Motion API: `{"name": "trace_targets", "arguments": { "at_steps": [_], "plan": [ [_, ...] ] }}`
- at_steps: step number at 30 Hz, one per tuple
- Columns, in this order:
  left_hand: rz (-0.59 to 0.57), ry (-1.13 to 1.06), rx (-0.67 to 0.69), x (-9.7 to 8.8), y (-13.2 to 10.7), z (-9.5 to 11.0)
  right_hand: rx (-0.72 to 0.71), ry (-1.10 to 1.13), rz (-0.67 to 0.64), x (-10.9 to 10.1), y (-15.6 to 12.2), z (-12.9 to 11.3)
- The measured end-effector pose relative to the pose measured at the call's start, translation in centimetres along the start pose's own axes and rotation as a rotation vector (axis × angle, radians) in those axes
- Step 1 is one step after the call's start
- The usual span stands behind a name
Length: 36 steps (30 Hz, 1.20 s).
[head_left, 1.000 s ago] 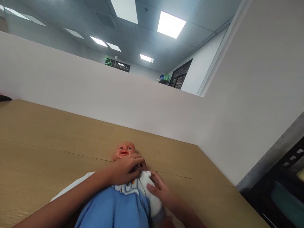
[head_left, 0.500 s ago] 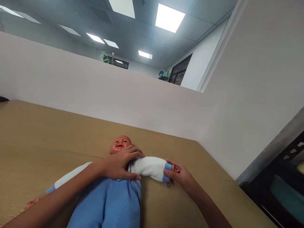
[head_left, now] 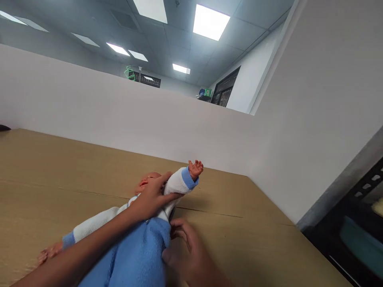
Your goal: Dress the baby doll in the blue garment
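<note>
A baby doll point(head_left: 143, 243) in a white-and-blue fleece outfit lies on the brown tabletop, its body tilted onto its side. My left hand point(head_left: 154, 199) is wrapped round the doll's upper arm and shoulder, thumb across the white sleeve point(head_left: 176, 183). The doll's hand point(head_left: 196, 169) points up and to the right, clear of my fingers. At the doll's waist, my right hand point(head_left: 188, 247) has its curled fingers and thumb on the blue trousers point(head_left: 149, 239); it is slightly blurred. My left forearm covers part of the doll's other arm point(head_left: 92, 223), and its head point(head_left: 146, 181) is partly hidden.
The brown tabletop point(head_left: 239, 231) has a seam running across it. A pale partition wall point(head_left: 149, 115) rises behind and on the right. Past the right edge stands a dark shelf point(head_left: 344, 239) holding a teal object point(head_left: 362, 245).
The doll has been tipped toward the left, and its arm swung from sideways to upward. My right hand let go of the sleeve cuff and moved down-left to the doll's waist.
</note>
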<state>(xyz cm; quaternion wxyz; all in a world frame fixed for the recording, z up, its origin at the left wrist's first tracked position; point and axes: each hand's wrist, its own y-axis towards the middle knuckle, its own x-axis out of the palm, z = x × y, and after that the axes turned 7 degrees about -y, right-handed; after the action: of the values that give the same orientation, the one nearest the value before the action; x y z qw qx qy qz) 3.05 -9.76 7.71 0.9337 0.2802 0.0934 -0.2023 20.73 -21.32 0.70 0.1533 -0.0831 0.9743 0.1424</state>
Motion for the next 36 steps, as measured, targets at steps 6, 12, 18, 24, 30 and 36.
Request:
{"name": "trace_targets", "arguments": {
  "at_steps": [6,12,18,24,30,36],
  "plan": [
    [-0.123,-0.074,0.017,0.8,-0.3,-0.2,0.107,0.323,-0.001,-0.9,1.2,1.6],
    [-0.158,-0.167,0.005,2.2,-0.9,-0.5,0.138,0.217,0.120,-1.0,1.5,2.1],
    [-0.109,-0.184,0.005,2.4,-0.9,-0.2,0.097,-0.016,0.124,-0.8,1.2,0.9],
    [-0.097,-0.316,-0.021,2.4,-1.0,0.1,0.292,0.357,0.076,-0.4,2.3,4.2],
    [0.166,-0.488,-0.130,1.4,-0.8,-0.8,0.214,0.329,0.219,0.6,2.0,5.9],
    [0.334,-0.779,-0.232,-1.2,0.5,-2.4,0.101,0.135,0.034,2.1,-0.5,2.8]
  ]
}}
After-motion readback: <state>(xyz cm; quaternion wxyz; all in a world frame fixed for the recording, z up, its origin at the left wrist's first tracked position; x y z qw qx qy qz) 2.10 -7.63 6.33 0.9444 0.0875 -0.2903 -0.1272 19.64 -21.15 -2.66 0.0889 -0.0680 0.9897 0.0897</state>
